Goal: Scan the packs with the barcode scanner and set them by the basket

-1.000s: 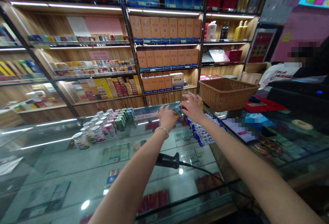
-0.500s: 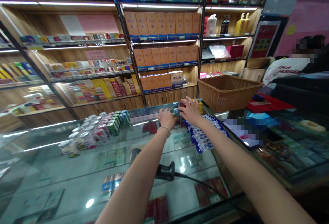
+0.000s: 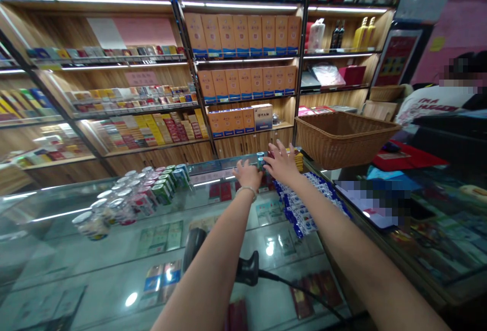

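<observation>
Both my arms reach forward over the glass counter. My left hand (image 3: 247, 175), with a bracelet on its wrist, has its fingers apart beside a short row of small cylindrical containers (image 3: 261, 155). On the other side of that row, my right hand (image 3: 282, 163) spreads its fingers over the near end of some small yellow packs (image 3: 299, 160). Whether either hand touches the containers is hidden by the fingers. Blue-and-white packets (image 3: 300, 214) lie in rows under my right forearm. A black barcode scanner (image 3: 249, 268) with a cable lies partly behind my left forearm.
Rows of small tubs and cans (image 3: 133, 194) stand on the counter's left. A wicker basket (image 3: 342, 143) sits at the back right, near a tablet (image 3: 367, 204) and a red mat (image 3: 411, 156). A person in a white shirt (image 3: 433, 100) is at far right. Stocked shelves (image 3: 243, 57) line the wall.
The view has shifted slightly, so the counter's items sit a little lower and wider apart. My hands stay around the same small containers, their fingers little changed.
</observation>
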The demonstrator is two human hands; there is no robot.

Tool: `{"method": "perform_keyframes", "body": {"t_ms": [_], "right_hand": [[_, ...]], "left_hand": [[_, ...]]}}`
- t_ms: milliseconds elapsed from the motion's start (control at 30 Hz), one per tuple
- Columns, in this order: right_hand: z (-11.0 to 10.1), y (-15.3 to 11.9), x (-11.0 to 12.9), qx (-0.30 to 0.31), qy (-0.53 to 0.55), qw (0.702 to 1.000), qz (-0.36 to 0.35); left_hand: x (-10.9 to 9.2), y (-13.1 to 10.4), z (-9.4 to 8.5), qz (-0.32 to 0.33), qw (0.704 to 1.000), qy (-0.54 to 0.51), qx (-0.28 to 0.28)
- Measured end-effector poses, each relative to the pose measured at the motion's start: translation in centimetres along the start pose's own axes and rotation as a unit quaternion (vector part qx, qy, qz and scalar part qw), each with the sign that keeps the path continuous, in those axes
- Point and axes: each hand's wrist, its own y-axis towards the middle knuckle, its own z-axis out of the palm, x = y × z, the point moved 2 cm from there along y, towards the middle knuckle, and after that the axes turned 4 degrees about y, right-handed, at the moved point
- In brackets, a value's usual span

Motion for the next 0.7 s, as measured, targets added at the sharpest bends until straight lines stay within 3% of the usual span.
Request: {"method": "perform_keyframes", "body": {"t_ms": [700], "right_hand": [[1.1,-0.1,0.0,0.018,-0.007,0.999,0.035]], "left_hand": [[0.3,0.6,2.3,-0.025,0.999,-0.02,-0.039]]}}
